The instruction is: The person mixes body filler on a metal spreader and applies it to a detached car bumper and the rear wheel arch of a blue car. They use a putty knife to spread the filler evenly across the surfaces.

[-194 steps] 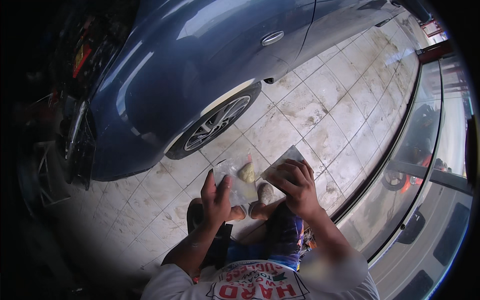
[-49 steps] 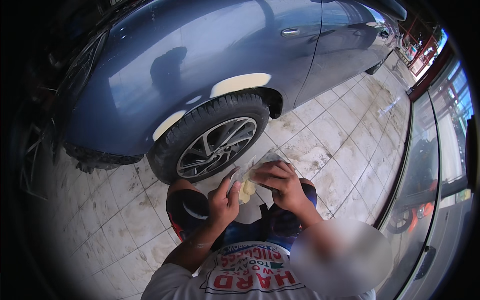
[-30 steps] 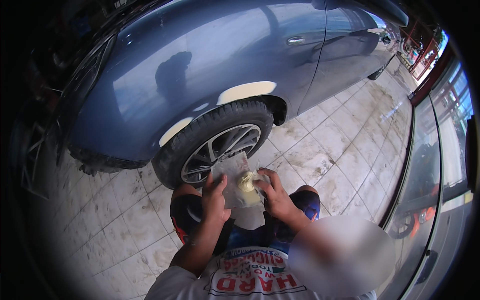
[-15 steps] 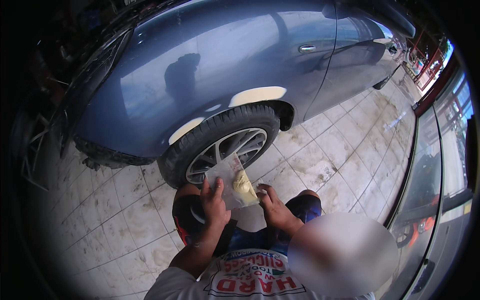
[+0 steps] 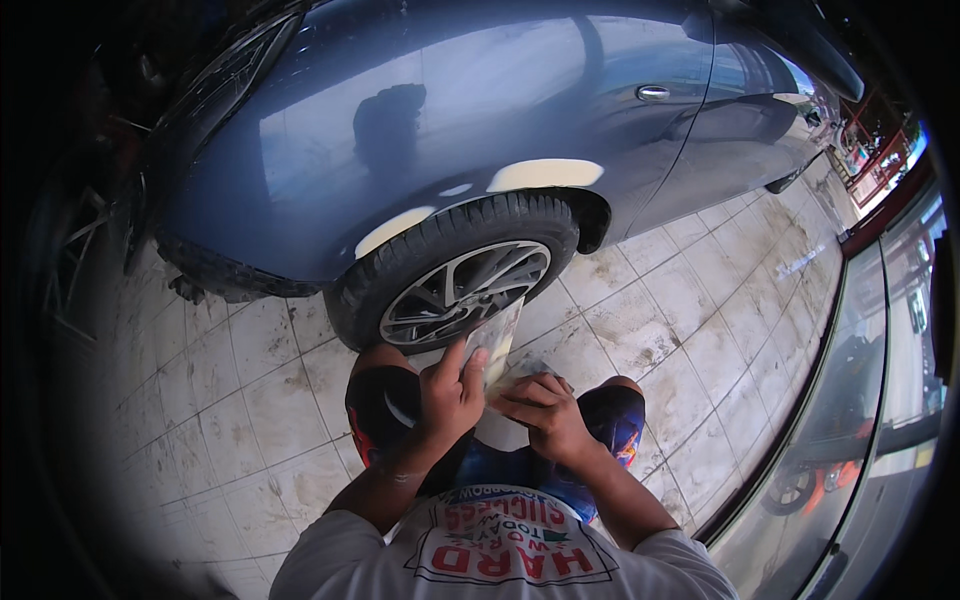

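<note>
Sheet and plate held over a tiled floor beside a blue car

The floor (image 5: 262, 392) is laid with pale square tiles, their dark joints bending toward the rim of the view. Brown smears mark it, thickest to the right of the wheel (image 5: 466, 294). The car (image 5: 300, 165) fills the upper part, glossy, with a dark shape mirrored in its side. Along the arch above the tyre (image 5: 352, 310) lie cream patches (image 5: 545, 175): a long one at the top, another lower on the left, and a small paler spot between. A bright handle (image 5: 653, 93) sits farther back.

On the right, glass (image 5: 852, 310) in a dark frame runs beside the tiles, an orange-red shape showing in it. Red bars (image 5: 880, 165) stand at the far end; the left side sinks into shadow.

Near the wheel, between the person's knees, the left hand (image 5: 452, 396) has its fingers closed on a clear sheet (image 5: 495, 334), tilted nearly edge-on, with pale paste (image 5: 500, 354) on it. The right hand (image 5: 541, 408), just beside it, has its fingers gripping a thin grey plate (image 5: 525, 368).
</note>
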Demonstrator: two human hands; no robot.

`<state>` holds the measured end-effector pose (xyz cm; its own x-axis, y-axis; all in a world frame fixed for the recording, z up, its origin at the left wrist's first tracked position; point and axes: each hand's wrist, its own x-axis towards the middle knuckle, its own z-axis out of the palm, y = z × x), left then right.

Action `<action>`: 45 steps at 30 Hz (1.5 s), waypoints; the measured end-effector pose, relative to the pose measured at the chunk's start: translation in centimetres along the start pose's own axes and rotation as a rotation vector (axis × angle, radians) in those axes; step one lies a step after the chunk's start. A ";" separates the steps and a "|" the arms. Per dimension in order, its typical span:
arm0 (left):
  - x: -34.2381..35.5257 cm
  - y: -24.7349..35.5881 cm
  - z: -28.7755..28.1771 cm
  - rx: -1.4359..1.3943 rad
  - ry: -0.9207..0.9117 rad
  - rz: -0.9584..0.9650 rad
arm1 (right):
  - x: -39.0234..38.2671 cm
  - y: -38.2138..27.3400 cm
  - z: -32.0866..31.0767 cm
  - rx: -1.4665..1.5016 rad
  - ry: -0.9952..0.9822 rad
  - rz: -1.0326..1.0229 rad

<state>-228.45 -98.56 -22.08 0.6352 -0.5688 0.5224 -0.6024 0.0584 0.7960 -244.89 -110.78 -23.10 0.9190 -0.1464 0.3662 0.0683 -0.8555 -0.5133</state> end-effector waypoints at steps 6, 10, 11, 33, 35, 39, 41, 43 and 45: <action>2.2 -0.6 0.5 -0.416 0.264 -0.292 | -0.5 -1.9 -1.2 0.141 0.229 -0.175; 1.8 -0.3 1.7 -1.033 0.171 -0.756 | 1.0 0.8 -0.9 0.124 0.325 -0.005; 1.2 -0.4 1.8 -1.039 0.126 -0.764 | 1.4 2.4 -1.2 0.036 0.289 -0.043; 3.9 1.5 1.0 -0.061 0.000 -0.055 | -1.7 1.1 -3.8 -0.095 0.060 0.045; 4.6 2.4 0.9 -0.094 0.138 -0.164 | -1.7 1.1 -4.3 -0.076 -0.110 0.021; 3.6 4.1 1.6 -0.086 -0.153 0.096 | -1.8 1.3 -4.9 -0.125 0.291 0.082; 3.4 4.5 1.6 -0.023 -0.091 0.037 | -1.3 1.2 -5.5 -0.111 0.206 0.002; 3.7 4.7 1.6 -0.082 -0.045 0.045 | -0.9 0.9 -6.5 -0.116 0.032 0.013; 4.2 4.9 1.2 -0.190 0.047 -0.003 | -1.0 0.5 -7.5 -0.149 0.153 -0.014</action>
<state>-229.37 -101.63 -16.33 0.6613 -0.5306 0.5302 -0.5012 0.2133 0.8386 -248.71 -114.79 -17.92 0.8477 -0.1979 0.4921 0.0120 -0.9204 -0.3909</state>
